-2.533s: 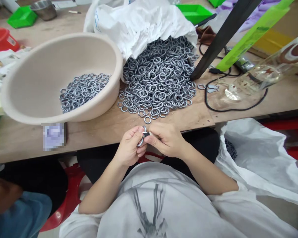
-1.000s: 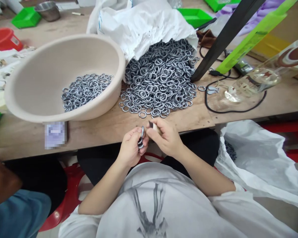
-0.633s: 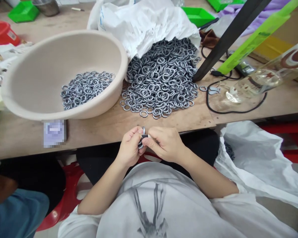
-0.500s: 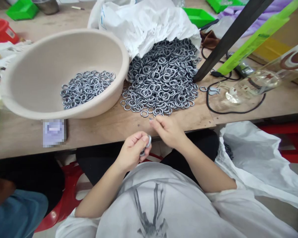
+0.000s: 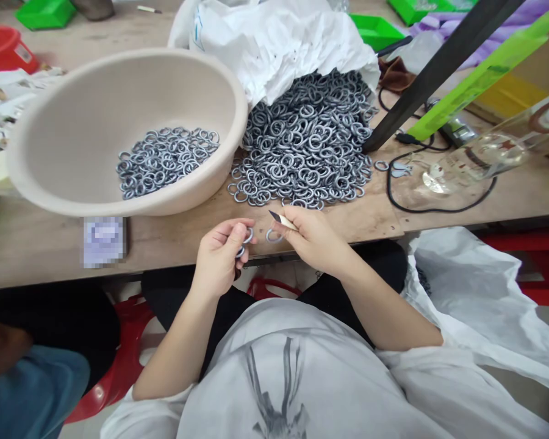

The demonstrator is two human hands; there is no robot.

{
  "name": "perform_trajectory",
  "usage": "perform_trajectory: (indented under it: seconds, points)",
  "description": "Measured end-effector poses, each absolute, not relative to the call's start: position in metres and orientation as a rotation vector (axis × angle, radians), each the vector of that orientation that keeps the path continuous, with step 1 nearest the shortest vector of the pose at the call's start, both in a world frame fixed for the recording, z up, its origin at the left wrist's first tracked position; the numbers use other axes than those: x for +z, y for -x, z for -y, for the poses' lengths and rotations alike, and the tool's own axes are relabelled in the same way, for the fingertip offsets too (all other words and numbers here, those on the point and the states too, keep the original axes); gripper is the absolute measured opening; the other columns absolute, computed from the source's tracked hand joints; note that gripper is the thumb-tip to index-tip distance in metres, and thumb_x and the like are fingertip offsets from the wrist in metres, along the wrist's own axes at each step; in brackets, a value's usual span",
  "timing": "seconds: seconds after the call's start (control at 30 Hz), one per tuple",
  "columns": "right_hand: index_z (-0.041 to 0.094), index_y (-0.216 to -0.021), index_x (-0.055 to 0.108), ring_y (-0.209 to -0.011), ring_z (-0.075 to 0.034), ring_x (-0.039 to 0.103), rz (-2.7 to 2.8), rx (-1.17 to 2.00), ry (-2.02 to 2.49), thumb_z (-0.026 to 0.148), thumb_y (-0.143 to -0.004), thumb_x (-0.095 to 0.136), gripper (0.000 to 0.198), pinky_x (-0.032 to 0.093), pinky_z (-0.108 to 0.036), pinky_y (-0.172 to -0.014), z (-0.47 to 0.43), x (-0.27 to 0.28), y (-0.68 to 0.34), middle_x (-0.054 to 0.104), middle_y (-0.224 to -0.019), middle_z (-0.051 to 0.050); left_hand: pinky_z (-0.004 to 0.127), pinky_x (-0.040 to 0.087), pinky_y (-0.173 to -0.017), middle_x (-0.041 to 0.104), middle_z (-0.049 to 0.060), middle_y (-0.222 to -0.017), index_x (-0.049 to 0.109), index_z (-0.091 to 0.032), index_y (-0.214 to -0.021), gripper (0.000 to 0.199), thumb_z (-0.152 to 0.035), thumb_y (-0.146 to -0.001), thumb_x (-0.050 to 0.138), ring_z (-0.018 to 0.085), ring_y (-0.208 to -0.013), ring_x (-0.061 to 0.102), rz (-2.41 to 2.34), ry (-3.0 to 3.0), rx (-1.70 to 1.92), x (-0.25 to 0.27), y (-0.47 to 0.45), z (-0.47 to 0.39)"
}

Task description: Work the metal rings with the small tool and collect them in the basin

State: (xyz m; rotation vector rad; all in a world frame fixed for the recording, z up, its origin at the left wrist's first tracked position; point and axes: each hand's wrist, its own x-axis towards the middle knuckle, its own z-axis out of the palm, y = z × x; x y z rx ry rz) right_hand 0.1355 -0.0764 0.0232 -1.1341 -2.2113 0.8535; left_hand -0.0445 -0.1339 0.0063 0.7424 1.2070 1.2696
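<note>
My left hand (image 5: 217,250) is closed over the table's front edge. Between its thumb and fingers it pinches a few grey rings (image 5: 250,235). In my right hand (image 5: 318,239) is a short pale-handled tool (image 5: 287,223) whose dark pointed tip faces left. A single grey ring (image 5: 268,238) shows just under the right fingertips; whether they grip it I cannot tell. Behind my hands a large heap of grey rings (image 5: 302,146) spills from a white sack (image 5: 283,42). To the left, a beige basin (image 5: 32,164) holds a smaller pile of rings (image 5: 165,161).
A dark post (image 5: 439,79) and a bright green strip (image 5: 480,76) rise on the right, near a clear cup (image 5: 489,152) and a black cable (image 5: 439,210). A blurred purple item (image 5: 104,242) lies before the basin. A white bag (image 5: 476,268) hangs low right. Another person's blue clothing (image 5: 36,390) shows left.
My left hand has moved left and slightly up, and its rings now show more clearly. My right hand has turned, bringing the pointed tool into sight with a ring below it.
</note>
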Motion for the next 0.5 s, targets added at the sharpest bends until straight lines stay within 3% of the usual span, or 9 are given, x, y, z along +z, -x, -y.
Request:
perform_trajectory:
  seconds: [0.1, 0.23, 0.37, 0.5]
  points:
    - [0.019, -0.078, 0.057, -0.063, -0.012, 0.049, 2.045, 1.053, 1.109, 0.031, -0.097, 0.054, 0.022, 0.034, -0.026, -0.061, 0.086, 0.023, -0.139, 0.055, -0.067, 0.003, 0.016, 0.035, -0.038, 0.063, 0.0, -0.065, 0.07, -0.015, -0.09, 0.035, -0.048, -0.078, 0.076, 0.005, -0.043, 0.048, -1.167, -0.896, 1.101, 0.003, 0.033, 0.132]
    - [0.019, -0.086, 0.063, -0.069, -0.014, 0.055, 1.816, 1.208, 1.066, 0.039, -0.096, 0.056, 0.023, 0.041, -0.027, -0.065, 0.091, 0.019, -0.139, 0.061, -0.074, 0.001, 0.015, 0.032, -0.037, 0.052, -0.004, -0.056, 0.061, -0.015, -0.076, 0.038, -0.051, -0.082, 0.071, 0.004, -0.039, 0.04, -1.037, -0.867, 1.017, 0.001, 0.015, 0.134]
    - [0.02, -0.097, 0.068, -0.086, -0.017, 0.061, 1.764, 1.151, 0.903, 0.046, -0.084, 0.073, 0.029, 0.047, -0.03, -0.079, 0.095, 0.012, -0.141, 0.067, -0.092, -0.003, 0.015, 0.028, -0.035, 0.05, -0.005, -0.05, 0.055, -0.017, -0.074, 0.041, -0.054, -0.083, 0.068, 0.004, -0.037, 0.036, -0.986, -0.735, 1.07, 0.001, 0.005, 0.136]
    - [0.019, -0.089, 0.068, -0.079, -0.015, 0.058, 1.741, 1.067, 0.882, 0.048, -0.089, 0.066, 0.029, 0.046, -0.03, -0.076, 0.095, 0.005, -0.141, 0.064, -0.083, -0.002, 0.015, 0.027, -0.034, 0.047, -0.004, -0.044, 0.052, -0.017, -0.067, 0.046, -0.058, -0.081, 0.068, 0.005, -0.035, 0.034, -0.926, -0.722, 1.06, 0.004, 0.0, 0.137]
